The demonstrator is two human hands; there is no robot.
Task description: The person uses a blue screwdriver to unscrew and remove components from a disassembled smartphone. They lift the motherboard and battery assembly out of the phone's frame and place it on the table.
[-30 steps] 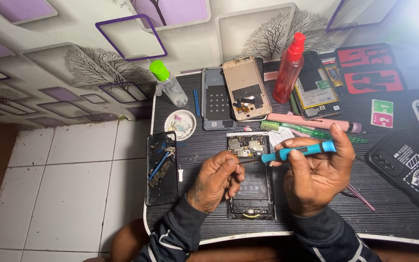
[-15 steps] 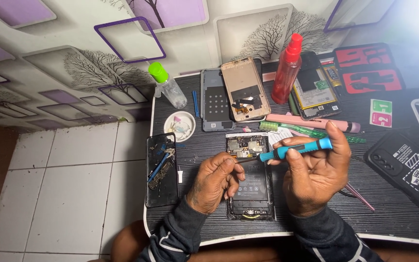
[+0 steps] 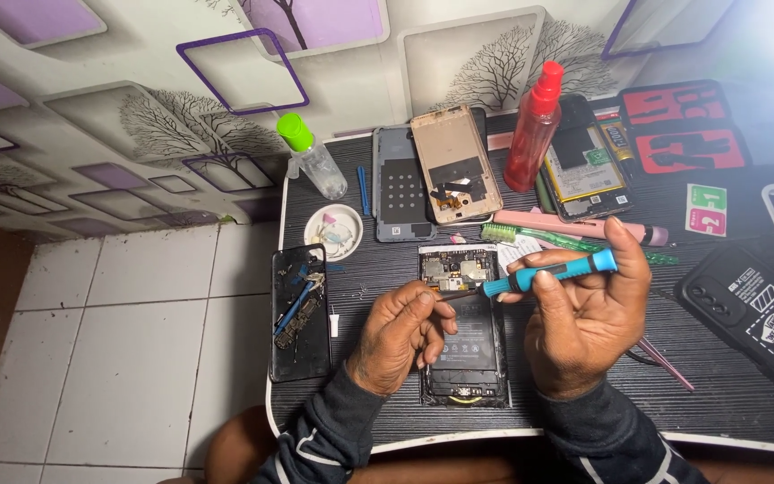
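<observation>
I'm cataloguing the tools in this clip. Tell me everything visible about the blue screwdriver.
The blue screwdriver is slim, with a bright blue handle, black grip bands and a thin metal shaft. It lies almost level, tilted slightly, tip pointing left onto the circuit board of the opened phone. The right hand grips its handle, forefinger on the end cap; the left hand rests by the tip.

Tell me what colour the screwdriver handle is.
Blue with black bands, on the screwdriver in the right hand; head view.

head camera (worn) — looking down, close over table (image 3: 387, 412)
</observation>
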